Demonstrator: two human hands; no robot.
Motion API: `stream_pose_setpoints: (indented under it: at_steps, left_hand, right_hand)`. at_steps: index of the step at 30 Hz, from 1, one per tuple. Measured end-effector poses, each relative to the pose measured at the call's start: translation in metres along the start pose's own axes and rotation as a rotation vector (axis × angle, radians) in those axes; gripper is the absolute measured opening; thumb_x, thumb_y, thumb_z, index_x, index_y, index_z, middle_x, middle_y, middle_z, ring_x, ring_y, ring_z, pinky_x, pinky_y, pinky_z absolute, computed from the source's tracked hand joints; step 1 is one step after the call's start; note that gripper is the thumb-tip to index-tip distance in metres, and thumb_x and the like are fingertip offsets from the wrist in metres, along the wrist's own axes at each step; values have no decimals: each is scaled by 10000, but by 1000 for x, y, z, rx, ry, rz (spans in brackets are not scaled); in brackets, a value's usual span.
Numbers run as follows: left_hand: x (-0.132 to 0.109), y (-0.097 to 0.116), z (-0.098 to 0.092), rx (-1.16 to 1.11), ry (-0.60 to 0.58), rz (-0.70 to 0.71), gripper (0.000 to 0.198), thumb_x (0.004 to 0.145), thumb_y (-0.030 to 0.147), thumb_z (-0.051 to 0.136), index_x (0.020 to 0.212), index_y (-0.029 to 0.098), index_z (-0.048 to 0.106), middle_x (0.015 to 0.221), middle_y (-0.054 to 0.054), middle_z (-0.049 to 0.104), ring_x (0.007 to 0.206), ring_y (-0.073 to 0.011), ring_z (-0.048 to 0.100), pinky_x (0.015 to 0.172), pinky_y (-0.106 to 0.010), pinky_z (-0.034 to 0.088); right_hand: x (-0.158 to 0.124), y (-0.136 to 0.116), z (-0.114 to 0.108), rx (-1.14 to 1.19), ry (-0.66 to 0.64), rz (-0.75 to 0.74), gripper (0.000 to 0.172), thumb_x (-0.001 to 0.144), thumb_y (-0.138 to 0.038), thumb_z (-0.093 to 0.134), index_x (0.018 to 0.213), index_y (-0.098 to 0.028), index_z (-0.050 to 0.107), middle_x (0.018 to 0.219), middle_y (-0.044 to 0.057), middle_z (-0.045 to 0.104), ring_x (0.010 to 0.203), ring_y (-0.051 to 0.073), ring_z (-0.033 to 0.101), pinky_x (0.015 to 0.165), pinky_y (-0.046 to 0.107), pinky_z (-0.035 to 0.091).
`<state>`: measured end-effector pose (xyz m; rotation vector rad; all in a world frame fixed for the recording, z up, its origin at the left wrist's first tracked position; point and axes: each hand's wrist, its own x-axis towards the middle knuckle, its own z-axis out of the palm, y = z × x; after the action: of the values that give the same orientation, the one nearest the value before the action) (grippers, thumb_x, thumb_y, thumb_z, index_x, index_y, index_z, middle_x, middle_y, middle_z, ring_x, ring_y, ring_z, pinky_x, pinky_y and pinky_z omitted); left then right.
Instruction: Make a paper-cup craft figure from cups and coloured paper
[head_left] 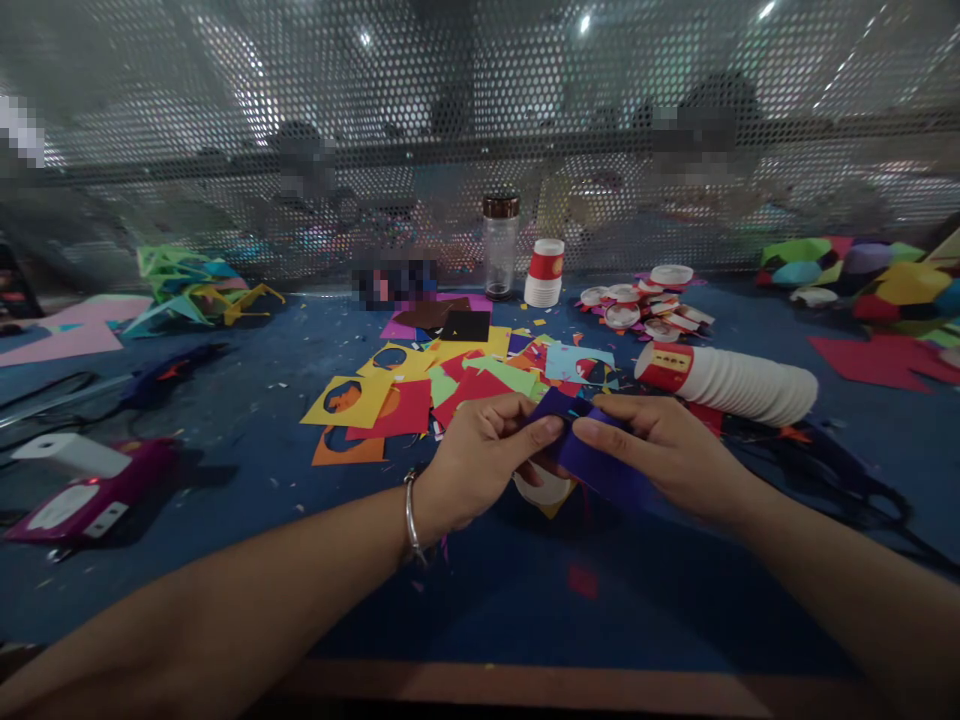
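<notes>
Both my hands meet over the near middle of the blue table. A sheet of dark purple paper (pixel 600 470) is pinched between thumb and fingers of my left hand (pixel 484 450) and my right hand (pixel 664 445). Its upper part has a bend or opening between the two thumbs, hard to make out. Under the paper, a pale round piece (pixel 541 487) with a yellow edge shows partly; my fingers hide the rest. Just beyond my hands lie a red paper piece (pixel 401 408) and a yellow square with a round hole (pixel 349 400).
Paper cups lie nested in a row (pixel 750 385) at right; another cup stack (pixel 545 275) stands beside a clear bottle (pixel 500 255). Cut cup pieces (pixel 622 315) form a pile. At left are a magenta power strip (pixel 135 480) and a blue corded tool (pixel 161 378). Perforated metal (pixel 465 150) stands behind.
</notes>
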<state>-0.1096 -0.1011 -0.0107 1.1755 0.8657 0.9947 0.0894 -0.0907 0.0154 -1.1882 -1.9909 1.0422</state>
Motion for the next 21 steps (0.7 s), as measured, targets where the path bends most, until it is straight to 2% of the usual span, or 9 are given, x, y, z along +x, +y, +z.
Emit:
stream_pose_setpoints:
  at_steps: [6,12,17,21]
  left_hand:
    - [0,-1,4,-34,-39,-49,341,793,464,822,730,168,665,621,11,682,549,-95,644,513,-191,455]
    - [3,-1,5,-67,-55,-120,445,681,517,906,713,159,645,542,45,613,469,-60,559,477,-174,389]
    - [3,-1,3,-69,-67,-116,375,727,452,886,729,148,667,567,54,583,467,-40,517,484,-180,380]
    - [2,3,0,-77,-84,-103,330,734,411,877,773,145,685,616,50,589,488,-43,519,499,-183,398]
  right_hand:
    - [0,3,-1,-50,-11,-6,581,877,-733,609,626,-210,568,615,-19,518,570,129,446,523,266,359]
    - [2,8,-1,-75,-9,24,616,850,-787,596,651,-204,592,638,-10,523,598,145,472,554,281,373]
    - [1,5,0,-90,13,-6,598,890,-760,555,670,-207,604,693,14,587,665,167,523,607,293,411]
    - [1,-1,-1,6,-46,41,551,869,-732,618,706,-206,617,654,-2,583,589,142,493,533,271,381]
